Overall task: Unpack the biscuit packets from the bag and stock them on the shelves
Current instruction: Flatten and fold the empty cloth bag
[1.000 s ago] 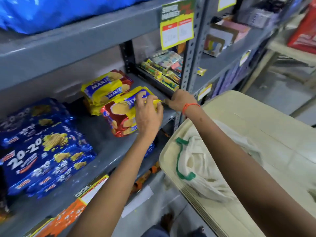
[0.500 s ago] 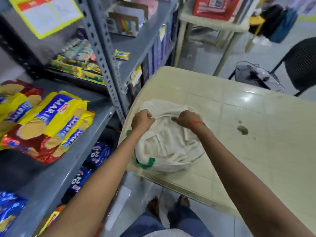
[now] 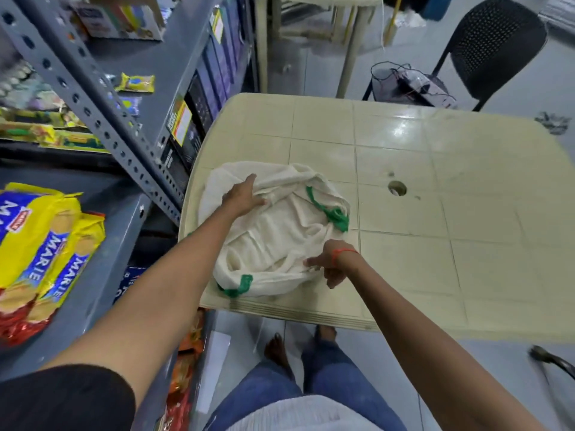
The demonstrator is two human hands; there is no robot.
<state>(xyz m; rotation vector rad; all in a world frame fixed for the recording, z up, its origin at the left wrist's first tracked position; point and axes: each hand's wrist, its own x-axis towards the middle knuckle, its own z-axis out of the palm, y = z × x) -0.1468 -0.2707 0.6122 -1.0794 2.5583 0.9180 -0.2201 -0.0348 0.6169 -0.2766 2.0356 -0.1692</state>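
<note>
A white cloth bag (image 3: 273, 241) with green handles lies crumpled on the near left corner of the cream plastic table (image 3: 404, 219). My left hand (image 3: 242, 197) rests on the bag's far left edge, fingers stretched out over the cloth. At the bag's near edge, my right hand (image 3: 329, 265), with an orange thread at the wrist, pinches the fabric with curled fingers. No packet shows inside the bag. Yellow and red Marie biscuit packets (image 3: 43, 244) lie stacked on the grey metal shelf (image 3: 121, 213) to my left.
The shelf's perforated upright (image 3: 102, 113) stands between the rack and the table. More packets and boxes (image 3: 124, 14) fill the further shelves. A black chair (image 3: 494, 45) and a second table's legs (image 3: 351, 51) stand beyond. My legs are under the table edge.
Both hands left the Marie packets on the shelf and came to the bag. Since half a second ago, my left hand moved to its far edge and my right hand to its near edge.
</note>
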